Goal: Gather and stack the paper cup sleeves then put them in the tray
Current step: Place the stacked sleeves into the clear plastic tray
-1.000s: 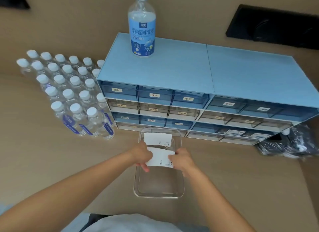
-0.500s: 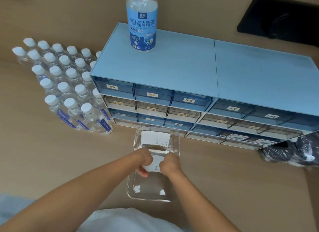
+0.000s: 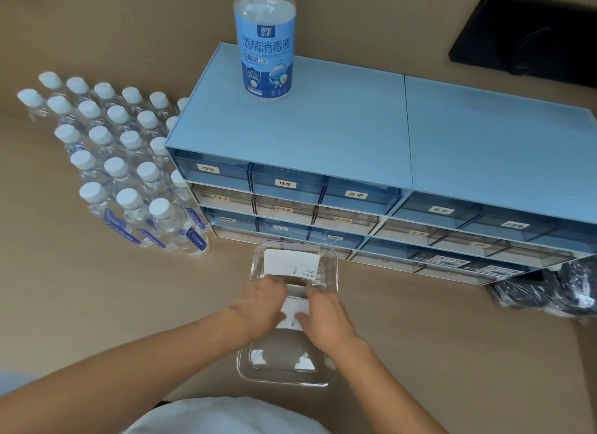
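A clear plastic tray (image 3: 292, 380) sits on the tan table in front of the blue drawer unit. One white paper cup sleeve (image 3: 290, 263) lies flat at the tray's far end. A second white sleeve (image 3: 294, 309) is held over the tray's middle, mostly hidden by my fingers. My left hand (image 3: 263, 304) grips its left side and my right hand (image 3: 323, 317) grips its right side; the two hands nearly touch.
A blue drawer unit (image 3: 323, 136) stands right behind the tray with a disinfectant bottle (image 3: 265, 42) on top. Several water bottles (image 3: 129, 175) are packed at the left. A dark bag (image 3: 549, 291) lies at the right. A black pad (image 3: 529, 36) is at the far right.
Both hands have closed in over the held sleeve, covering most of it, and lowered it slightly into the tray. The camera has moved closer and shifted.
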Action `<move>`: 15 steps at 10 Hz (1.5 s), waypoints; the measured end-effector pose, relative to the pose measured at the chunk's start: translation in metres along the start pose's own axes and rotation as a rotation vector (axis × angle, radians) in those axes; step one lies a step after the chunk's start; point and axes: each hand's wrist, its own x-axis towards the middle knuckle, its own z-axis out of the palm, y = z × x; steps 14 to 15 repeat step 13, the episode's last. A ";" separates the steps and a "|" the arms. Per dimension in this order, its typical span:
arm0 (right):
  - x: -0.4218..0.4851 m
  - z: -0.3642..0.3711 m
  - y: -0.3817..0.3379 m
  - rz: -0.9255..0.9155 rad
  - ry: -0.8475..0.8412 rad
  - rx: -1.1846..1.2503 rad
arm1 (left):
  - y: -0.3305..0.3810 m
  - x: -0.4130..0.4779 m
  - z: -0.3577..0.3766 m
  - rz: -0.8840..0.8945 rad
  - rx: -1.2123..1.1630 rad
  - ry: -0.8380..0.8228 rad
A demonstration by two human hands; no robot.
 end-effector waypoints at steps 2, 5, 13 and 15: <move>0.001 0.014 -0.005 -0.089 -0.094 -0.363 | 0.008 0.002 0.030 0.110 0.345 0.002; 0.006 0.019 -0.006 -0.058 -0.003 -0.425 | -0.006 0.011 0.032 0.121 0.180 0.007; -0.018 0.009 -0.019 -0.045 0.064 -0.495 | 0.001 -0.022 0.004 0.171 0.231 0.009; -0.018 0.009 -0.019 -0.045 0.064 -0.495 | 0.001 -0.022 0.004 0.171 0.231 0.009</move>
